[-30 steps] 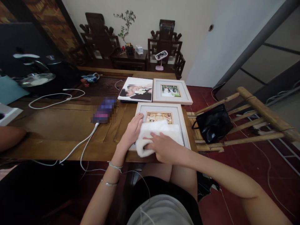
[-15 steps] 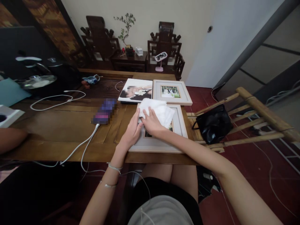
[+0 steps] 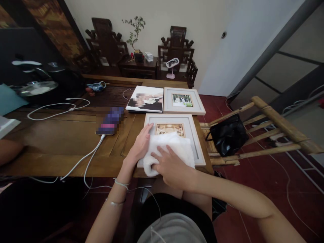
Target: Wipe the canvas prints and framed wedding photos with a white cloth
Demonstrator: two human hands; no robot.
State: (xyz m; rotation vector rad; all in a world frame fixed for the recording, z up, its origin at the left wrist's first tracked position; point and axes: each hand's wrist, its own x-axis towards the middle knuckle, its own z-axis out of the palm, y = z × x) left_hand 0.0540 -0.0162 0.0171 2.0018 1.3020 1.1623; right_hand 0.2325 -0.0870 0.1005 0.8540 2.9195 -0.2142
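A blurred phone [image 3: 110, 121] lies plugged in on the wooden table [image 3: 50, 141]. Just right of it, the left hand [image 3: 140, 145] lies flat, fingers spread, on the near picture frame's [image 3: 193, 130] left edge. The right hand [image 3: 172, 166] presses open-palmed on the white cloth [image 3: 174, 148] covering the frame's near half. Two more frames [image 3: 183, 101] lie beyond.

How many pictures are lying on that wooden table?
3: a framed picture under the cloth and both hands; a second framed picture behind it; an unframed print left of that.
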